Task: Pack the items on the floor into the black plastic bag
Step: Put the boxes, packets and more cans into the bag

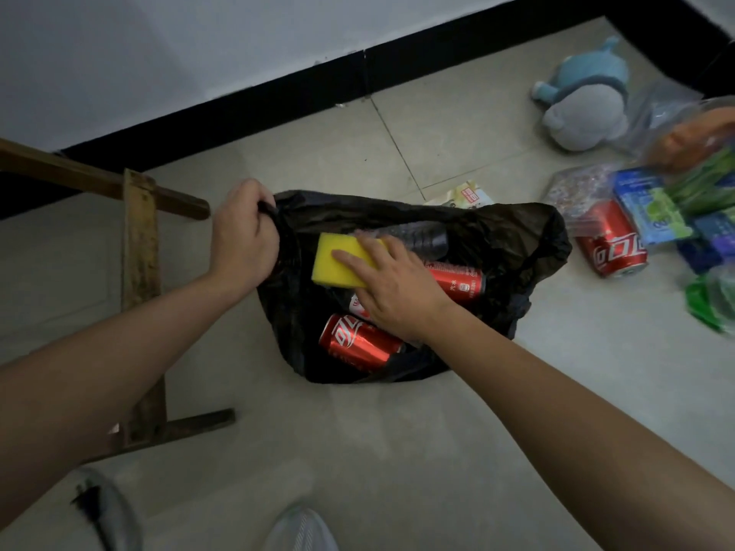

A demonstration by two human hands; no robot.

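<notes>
The black plastic bag (517,240) lies open on the floor tiles in the middle of the view. My left hand (242,236) grips the bag's left handle and holds the mouth up. My right hand (393,288) holds a yellow sponge (338,256) over the bag's opening, fingers curled along its top edge. Inside the bag lie two red cola cans (358,342), the second red can (461,282) being further right, and a dark plastic bottle (421,236). On the floor to the right rest another red cola can (612,248), a blue packet (648,208) and green packets (712,300).
A wooden stool frame (139,248) stands just left of the bag. A blue and grey plush toy (584,97) and clear plastic bags (664,113) lie at the far right by the black skirting board (238,113). A paper packet (465,194) peeks out behind the bag. My shoes (302,530) show at the bottom.
</notes>
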